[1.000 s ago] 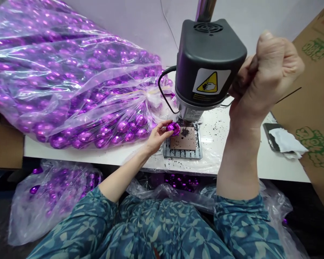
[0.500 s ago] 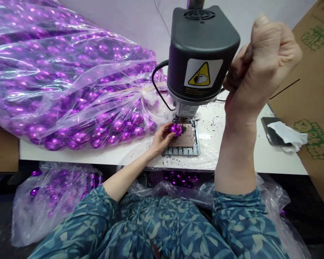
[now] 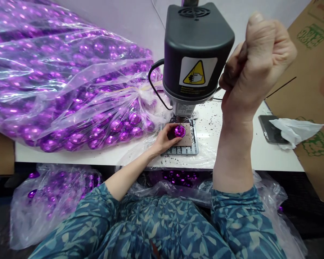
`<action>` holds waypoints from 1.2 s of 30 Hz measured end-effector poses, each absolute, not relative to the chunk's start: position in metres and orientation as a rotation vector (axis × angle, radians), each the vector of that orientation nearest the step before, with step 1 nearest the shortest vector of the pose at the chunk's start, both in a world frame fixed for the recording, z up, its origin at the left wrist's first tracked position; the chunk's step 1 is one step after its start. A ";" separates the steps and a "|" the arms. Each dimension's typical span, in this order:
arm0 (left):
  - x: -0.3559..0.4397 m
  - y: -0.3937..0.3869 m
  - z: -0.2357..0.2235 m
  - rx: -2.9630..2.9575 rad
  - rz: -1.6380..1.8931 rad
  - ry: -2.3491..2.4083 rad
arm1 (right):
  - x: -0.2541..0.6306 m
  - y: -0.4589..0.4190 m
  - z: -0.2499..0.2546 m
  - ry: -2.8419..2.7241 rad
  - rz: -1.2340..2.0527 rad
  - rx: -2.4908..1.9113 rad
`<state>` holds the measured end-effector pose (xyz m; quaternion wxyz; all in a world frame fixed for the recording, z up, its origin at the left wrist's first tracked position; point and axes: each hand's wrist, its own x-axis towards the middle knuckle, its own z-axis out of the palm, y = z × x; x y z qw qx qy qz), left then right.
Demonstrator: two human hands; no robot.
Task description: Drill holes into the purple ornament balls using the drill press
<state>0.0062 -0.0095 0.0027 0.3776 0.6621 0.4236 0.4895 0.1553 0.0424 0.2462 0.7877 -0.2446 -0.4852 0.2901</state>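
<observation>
My left hand (image 3: 164, 138) is closed on a shiny purple faceted ball (image 3: 179, 131), thumb and fingers around its left side. The ball sits on a brown board (image 3: 187, 140) laid over the grey slotted base (image 3: 194, 149) of a bench drill press (image 3: 198, 46). The drill press's black head overhangs the ball, and the bit's tip appears to meet its top. Raised at the right of the head, my right hand (image 3: 261, 59) is closed in a fist around the press's feed lever, which is mostly hidden by the fingers.
A big clear bag of purple balls (image 3: 78, 90) fills the table's left side. Dark flakes dot the white tabletop (image 3: 207, 126). A phone (image 3: 270, 131) lies at right under white tissue (image 3: 294, 129), beside a cardboard box (image 3: 313, 90). More bagged balls (image 3: 54, 190) hang below the table edge.
My left hand has shifted the purple ball slightly right along the board, under the bit. My right hand stays closed beside the head. The tissue's loose end has lifted to the right.
</observation>
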 end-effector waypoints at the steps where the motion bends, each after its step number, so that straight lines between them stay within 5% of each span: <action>1: 0.007 -0.010 0.002 1.670 1.251 1.076 | 0.156 0.043 0.245 -1.051 0.611 -0.507; 36: 0.008 -0.010 0.000 1.612 1.280 1.041 | 0.166 0.016 0.142 -0.997 0.108 -0.338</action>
